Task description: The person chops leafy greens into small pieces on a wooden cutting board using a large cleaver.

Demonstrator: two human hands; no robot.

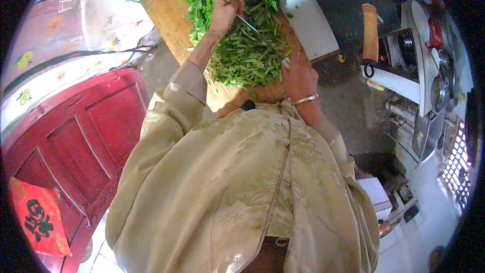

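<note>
A long pile of chopped leafy greens [246,58] covers much of a wooden cutting board [166,7] in front of me. Cut stems lie at the near end, with loose leaves farther off. A knife [261,38] slants across the pile, its thin blade seen nearly edge-on. My left hand [226,12] is closed at the blade's far end, pinching it from above. At the near right, my right hand [300,79] grips the handle, which shows a pale end by the fingers. Part of the blade's lower edge is hidden among the greens.
A white panel [308,15] borders the board's right side. Farther right, a wooden handle [370,32] sticks out near a shelf with bowls and pans [438,93]. A red panelled cabinet [110,121] and a fruit-patterned cloth [110,26] stand to my left.
</note>
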